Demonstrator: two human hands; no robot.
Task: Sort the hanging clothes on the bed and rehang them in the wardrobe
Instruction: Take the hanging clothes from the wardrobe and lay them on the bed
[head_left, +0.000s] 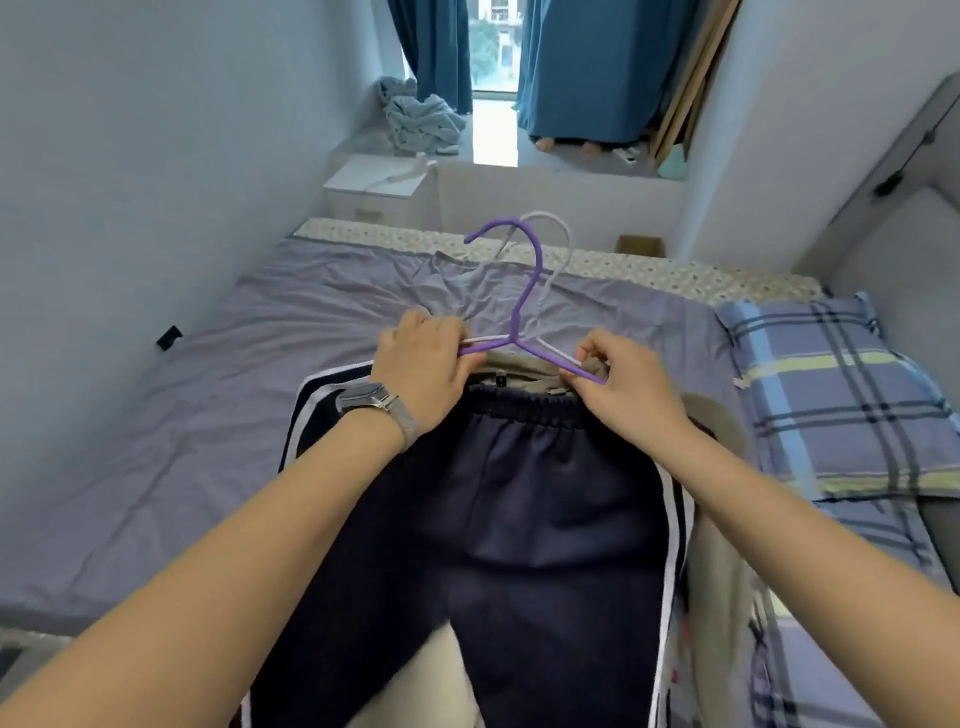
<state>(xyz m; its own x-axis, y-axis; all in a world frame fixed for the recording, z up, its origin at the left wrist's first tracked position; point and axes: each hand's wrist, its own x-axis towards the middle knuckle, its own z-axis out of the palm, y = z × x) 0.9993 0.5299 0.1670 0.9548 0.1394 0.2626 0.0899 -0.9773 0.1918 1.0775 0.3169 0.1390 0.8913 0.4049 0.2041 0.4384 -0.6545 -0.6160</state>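
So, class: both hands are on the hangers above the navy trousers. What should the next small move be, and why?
Probably separate the two hangers. The left hand and right hand each grip an end where the purple hanger and white hanger overlap, above the navy trousers and a beige garment, so each piece needs its own hanger.

Two bare forearms, no sleeves visible. Left wrist: silver watch (370, 397), rectangular case, metal mesh band. Right wrist bare, no rings seen.
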